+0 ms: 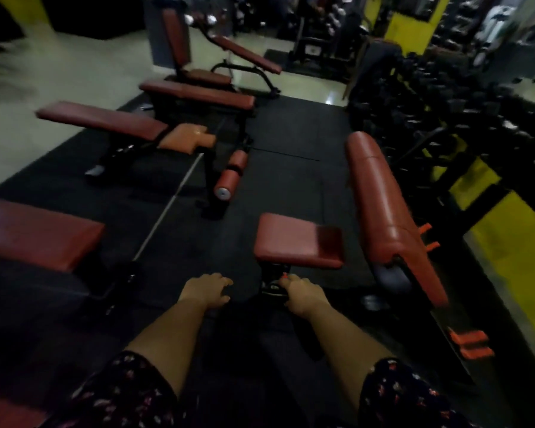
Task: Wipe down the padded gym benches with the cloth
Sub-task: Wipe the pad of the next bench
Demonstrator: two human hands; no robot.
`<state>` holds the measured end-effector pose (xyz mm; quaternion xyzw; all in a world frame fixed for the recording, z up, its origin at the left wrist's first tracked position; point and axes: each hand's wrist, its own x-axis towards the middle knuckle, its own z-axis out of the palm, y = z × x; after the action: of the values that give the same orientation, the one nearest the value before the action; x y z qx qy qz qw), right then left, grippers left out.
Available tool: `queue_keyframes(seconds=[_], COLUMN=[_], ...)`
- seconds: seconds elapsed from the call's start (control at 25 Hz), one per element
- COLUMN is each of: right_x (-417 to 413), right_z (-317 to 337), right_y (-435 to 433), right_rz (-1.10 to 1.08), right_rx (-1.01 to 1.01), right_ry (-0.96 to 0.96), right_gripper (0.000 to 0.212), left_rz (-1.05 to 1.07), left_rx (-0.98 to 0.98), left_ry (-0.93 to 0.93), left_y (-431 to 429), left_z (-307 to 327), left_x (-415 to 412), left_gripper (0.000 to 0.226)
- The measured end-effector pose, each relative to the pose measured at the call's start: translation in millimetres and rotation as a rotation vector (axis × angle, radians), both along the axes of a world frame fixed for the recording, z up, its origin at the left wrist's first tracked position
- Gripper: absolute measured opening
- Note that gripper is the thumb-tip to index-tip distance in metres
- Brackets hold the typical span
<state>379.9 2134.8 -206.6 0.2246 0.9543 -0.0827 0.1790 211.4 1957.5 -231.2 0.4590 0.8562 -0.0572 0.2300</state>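
Note:
Several red padded benches stand on black floor mats. Closest ahead is a small seat pad, with a long back pad tilted up to its right. My left hand and my right hand reach forward just below that seat pad, fingers curled. A dark cloth seems to hang between them, gripped at each end; it is hard to make out in the dim, blurred view. My right hand is close to an orange knob under the seat.
Another red bench is at the left edge, and an incline bench with an orange seat and roller pads stands beyond. A metal bar lies on the mat. Dumbbell racks line the right.

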Motion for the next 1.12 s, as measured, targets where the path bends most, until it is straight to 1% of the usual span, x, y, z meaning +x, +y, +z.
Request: queue_keyframes(seconds=[0.16,0.32,0.44,0.56,0.68,0.84,1.0,1.12], right_x=[-81,-174,-234,-278,-310,-343,-387,-425], right_z=[-13,-9,6,13,8,-5,-6,-10], right_y=[3,27,52,73,83,70,36,11], right_rz=[0.181,0.364,0.446,0.514,0.57,0.652,0.757,0.814], right_rx=[-0.005,-0.03,-0.008,0.006,0.008,-0.007,-0.038,-0.03], right_ry=[-0.017,0.024,0.077,0.131,0.11,0.053,0.071,0.079], right_gripper=[0.053,0.051,0.052,0.053,0.051,0.049,0.05,0.051], left_rz=[0.177,0.352,0.504,0.607,0.682,0.763,0.886,0.929], left_rx=[-0.009,-0.024,0.002,0.058,0.072,0.041,0.057,0.044], left_ry=[0.036,0.048,0.046,0.044,0.029,0.023,0.038,0.03], left_y=[-25,-35,-31,-16,-8,-23,-51,-68], left_z=[0,3,7,7,4,2,3,-6], left_x=[-44,-95,-127,-148,-159,-170,-193,-215], left_gripper=[0.054,0.055,0.054,0.054,0.054,0.055,0.053,0.053])
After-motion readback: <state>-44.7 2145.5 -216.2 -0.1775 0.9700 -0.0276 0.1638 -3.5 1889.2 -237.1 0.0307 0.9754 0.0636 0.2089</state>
